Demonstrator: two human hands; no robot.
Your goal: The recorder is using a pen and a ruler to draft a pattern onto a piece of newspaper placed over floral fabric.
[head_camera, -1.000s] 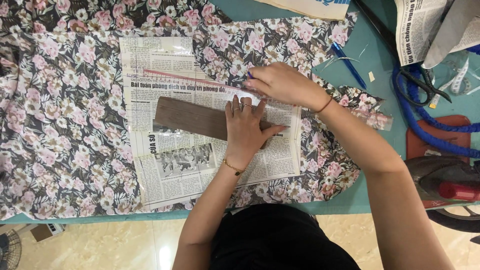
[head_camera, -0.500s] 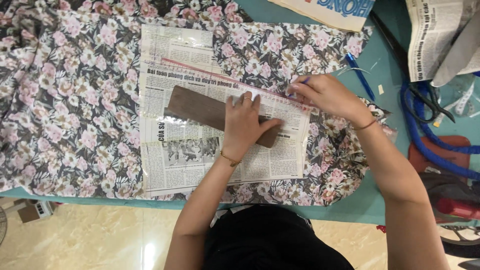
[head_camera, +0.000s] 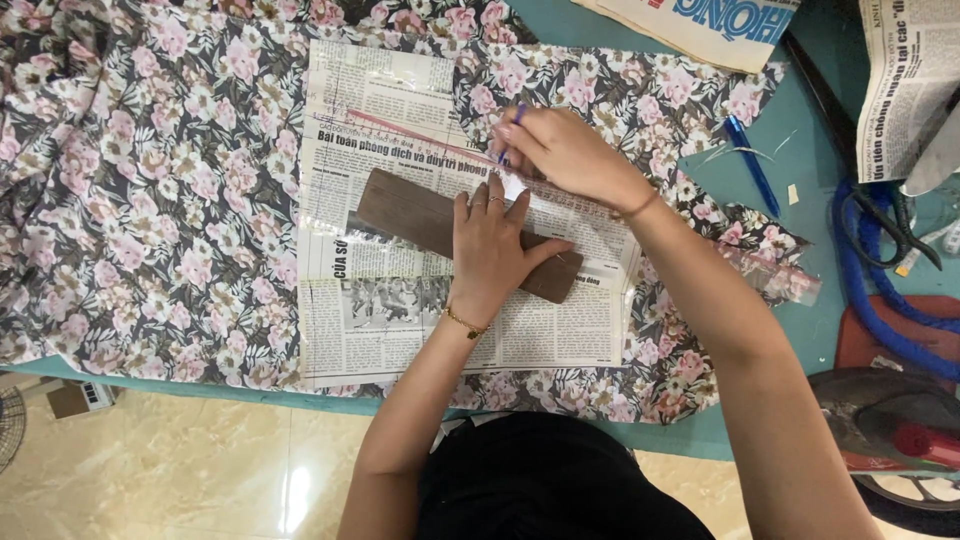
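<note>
One head-worn view — looking straight down, close over the teal table (head_camera: 800, 190) — no second view shares it

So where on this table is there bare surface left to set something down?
Bare teal table shows right of the floral fabric, around the blue pen. Farther right is crowded with scissors and blue cord. Fabric and newspaper pattern cover the rest.

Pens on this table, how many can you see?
2: a purple pen pinched in the right hand over the newspaper pattern; a blue pen lying on the teal table. Clutter may hide more.
</note>
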